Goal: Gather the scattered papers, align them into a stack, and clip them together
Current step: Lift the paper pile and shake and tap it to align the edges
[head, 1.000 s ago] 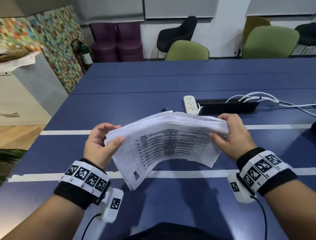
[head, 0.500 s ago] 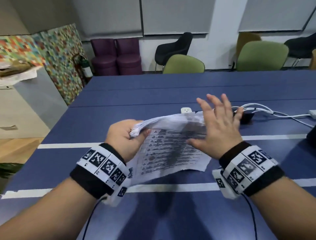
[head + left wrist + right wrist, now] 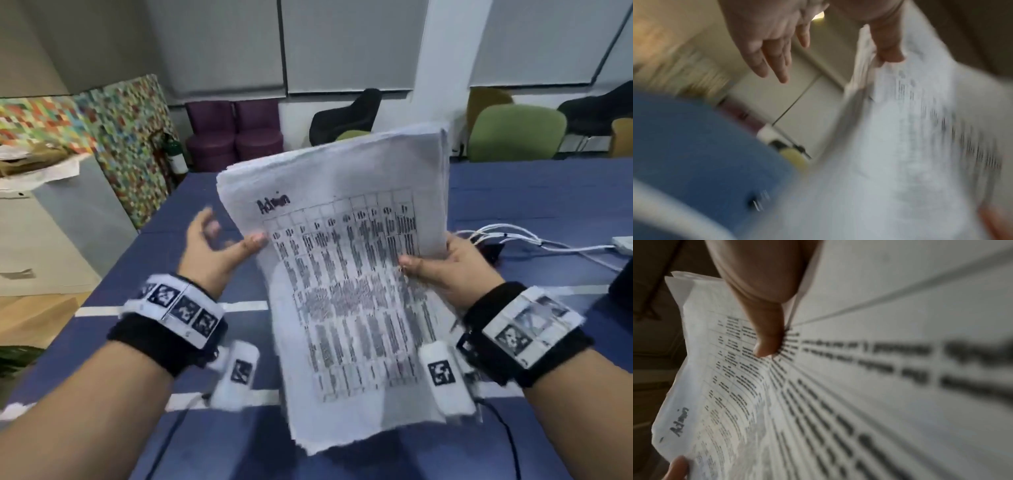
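The paper stack [image 3: 349, 274] is held upright above the blue table [image 3: 513, 198], with a printed table and a handwritten word on its front sheet. My right hand [image 3: 435, 262] grips its right edge, thumb on the front [image 3: 766, 331] and fingers hidden behind. My left hand [image 3: 233, 236] is open at the stack's left edge; its thumb [image 3: 888, 48] touches the paper [image 3: 910, 146] and its fingers [image 3: 768, 48] are spread away from it. The stack's edges look roughly even. A small dark object [image 3: 753, 202] lies blurred on the table; I cannot tell what it is.
White cables [image 3: 534, 240] run across the table to the right, behind the papers. Green chairs [image 3: 513, 133] and a black chair [image 3: 346, 116] stand at the far side. A grey cabinet [image 3: 51, 240] stands left of the table.
The stack has been lifted and turned from lying bowed and sideways to standing upright. My right hand went from flat on the sheets to gripping the right edge. My left hand let go and opened.
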Action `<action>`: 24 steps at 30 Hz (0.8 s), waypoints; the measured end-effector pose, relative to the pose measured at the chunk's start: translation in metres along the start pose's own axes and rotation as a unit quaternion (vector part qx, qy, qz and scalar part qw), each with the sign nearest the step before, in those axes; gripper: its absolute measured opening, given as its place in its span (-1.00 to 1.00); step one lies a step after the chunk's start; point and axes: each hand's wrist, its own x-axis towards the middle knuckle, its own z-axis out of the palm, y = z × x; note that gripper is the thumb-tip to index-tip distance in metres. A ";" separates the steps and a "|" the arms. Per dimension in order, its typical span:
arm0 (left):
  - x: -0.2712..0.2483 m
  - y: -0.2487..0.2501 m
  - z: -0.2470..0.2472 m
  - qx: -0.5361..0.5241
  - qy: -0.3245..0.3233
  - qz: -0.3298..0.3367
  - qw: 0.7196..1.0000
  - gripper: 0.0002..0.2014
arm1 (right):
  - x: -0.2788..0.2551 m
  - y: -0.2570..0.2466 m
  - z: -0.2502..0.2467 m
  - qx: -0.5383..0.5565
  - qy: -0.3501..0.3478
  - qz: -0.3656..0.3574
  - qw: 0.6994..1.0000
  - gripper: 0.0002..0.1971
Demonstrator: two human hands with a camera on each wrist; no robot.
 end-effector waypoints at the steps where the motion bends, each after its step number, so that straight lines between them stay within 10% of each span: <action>1: -0.003 -0.010 0.006 -0.087 -0.036 -0.079 0.992 0.12 | -0.001 0.004 0.003 -0.007 0.003 0.009 1.000 -0.65; 3: -0.019 -0.010 0.025 -0.081 -0.051 -0.133 0.986 -0.01 | -0.002 0.009 0.015 -0.021 0.023 0.021 0.999 -0.66; 6: -0.039 -0.013 0.049 0.026 0.043 -0.050 0.997 -0.33 | -0.006 0.017 0.035 -0.078 0.110 -0.025 0.990 -0.79; 8: -0.054 -0.004 0.064 0.005 0.046 -0.040 0.998 -0.28 | -0.010 0.024 0.047 -0.125 0.156 -0.064 0.978 -0.84; 12: -0.070 -0.012 0.091 -0.072 0.037 0.032 0.996 -0.82 | -0.020 0.030 0.071 -0.151 0.208 -0.103 0.961 -0.78; 18: -0.062 -0.024 0.074 -0.060 -0.015 0.131 0.989 -0.58 | -0.021 0.028 0.057 -0.151 0.289 -0.092 0.941 -0.70; 24: -0.042 0.005 0.068 0.052 -0.080 0.263 0.960 -0.53 | -0.008 0.008 0.042 -0.200 0.262 -0.268 0.905 -0.45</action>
